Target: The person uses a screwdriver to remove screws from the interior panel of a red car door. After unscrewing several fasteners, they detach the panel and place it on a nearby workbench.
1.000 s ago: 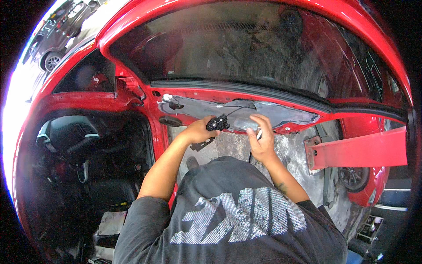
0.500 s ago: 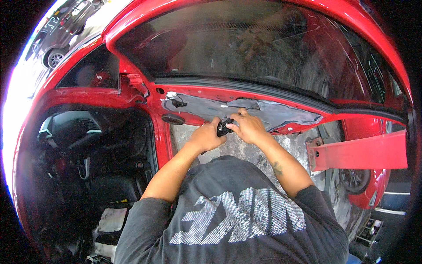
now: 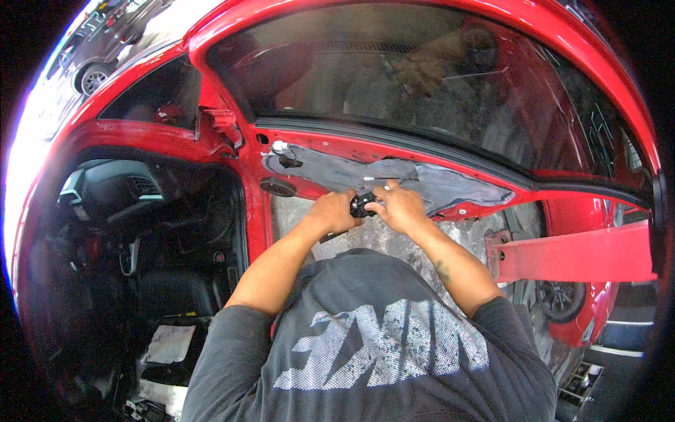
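Between my two hands, in front of my chest, is a small black car part, with fine details too small to make out. My left hand grips it from the left, fingers curled round its side. My right hand pinches it from the right, thumb pressed on its face. Just beyond stands an open red car door without its inner trim. Grey plastic sheeting covers much of its inner panel, and the door window rises above. The undersides of both hands are hidden.
To the left lies the dark car interior with a black seat. A round speaker sits low in the door. At right a red lift arm juts in near another red car's wheel. A grey vehicle stands far left.
The view has shifted slightly, so the door and the lift arm appear a little moved. Both hands keep hold of the black car part, which has turned slightly between them.
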Action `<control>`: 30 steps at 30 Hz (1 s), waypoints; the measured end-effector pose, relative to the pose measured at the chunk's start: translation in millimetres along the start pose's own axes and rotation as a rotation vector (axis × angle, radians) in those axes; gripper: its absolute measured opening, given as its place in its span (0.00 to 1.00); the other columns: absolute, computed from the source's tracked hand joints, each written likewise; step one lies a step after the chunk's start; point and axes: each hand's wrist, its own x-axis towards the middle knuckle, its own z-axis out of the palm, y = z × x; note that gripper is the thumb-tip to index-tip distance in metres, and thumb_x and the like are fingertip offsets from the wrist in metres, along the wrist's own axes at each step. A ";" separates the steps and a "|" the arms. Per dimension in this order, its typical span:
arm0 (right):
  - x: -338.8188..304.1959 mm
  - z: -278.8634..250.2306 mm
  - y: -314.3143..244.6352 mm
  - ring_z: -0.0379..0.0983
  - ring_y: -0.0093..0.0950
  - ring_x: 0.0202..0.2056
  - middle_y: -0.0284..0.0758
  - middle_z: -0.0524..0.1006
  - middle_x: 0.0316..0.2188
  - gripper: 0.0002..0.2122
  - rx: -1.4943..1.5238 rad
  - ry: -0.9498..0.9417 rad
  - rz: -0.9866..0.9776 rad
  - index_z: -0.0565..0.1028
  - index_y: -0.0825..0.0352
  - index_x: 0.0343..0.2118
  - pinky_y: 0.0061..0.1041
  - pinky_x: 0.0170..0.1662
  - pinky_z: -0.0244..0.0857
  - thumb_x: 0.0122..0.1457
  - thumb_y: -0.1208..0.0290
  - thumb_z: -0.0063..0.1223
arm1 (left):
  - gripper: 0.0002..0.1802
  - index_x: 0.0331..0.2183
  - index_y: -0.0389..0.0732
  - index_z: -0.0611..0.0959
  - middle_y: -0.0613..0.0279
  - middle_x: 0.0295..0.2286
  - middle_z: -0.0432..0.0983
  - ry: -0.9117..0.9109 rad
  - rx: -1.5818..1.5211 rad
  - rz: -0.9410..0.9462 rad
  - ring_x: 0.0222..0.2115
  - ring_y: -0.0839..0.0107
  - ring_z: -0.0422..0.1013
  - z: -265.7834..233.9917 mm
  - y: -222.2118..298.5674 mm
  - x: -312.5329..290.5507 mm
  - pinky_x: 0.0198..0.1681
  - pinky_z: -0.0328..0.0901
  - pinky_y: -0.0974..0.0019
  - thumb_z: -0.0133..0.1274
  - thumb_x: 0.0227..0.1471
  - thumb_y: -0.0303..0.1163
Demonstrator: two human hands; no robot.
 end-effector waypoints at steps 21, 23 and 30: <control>17.5 2.8 24.0 0.81 0.48 0.42 0.42 0.81 0.39 0.21 0.027 -0.090 -0.188 0.81 0.61 0.40 0.51 0.44 0.73 0.59 0.44 0.63 | 0.32 0.46 0.40 0.80 0.37 0.37 0.84 -0.002 -0.030 0.016 0.42 0.39 0.80 9.5 -4.4 3.2 0.48 0.74 0.41 0.70 0.46 0.50; 21.5 0.0 23.6 0.81 0.49 0.42 0.42 0.82 0.39 0.22 0.076 -0.109 -0.176 0.81 0.61 0.40 0.51 0.44 0.73 0.59 0.45 0.64 | 0.32 0.46 0.40 0.80 0.37 0.37 0.84 0.003 -0.021 0.008 0.42 0.39 0.80 8.8 -4.6 4.2 0.48 0.74 0.41 0.71 0.46 0.50; 24.8 -6.4 21.4 0.81 0.50 0.41 0.45 0.82 0.37 0.22 0.076 -0.123 -0.170 0.81 0.62 0.39 0.51 0.45 0.73 0.57 0.45 0.65 | 0.33 0.45 0.40 0.83 0.39 0.36 0.84 0.045 -0.030 -0.039 0.43 0.41 0.80 2.6 5.0 -1.1 0.49 0.73 0.45 0.72 0.44 0.53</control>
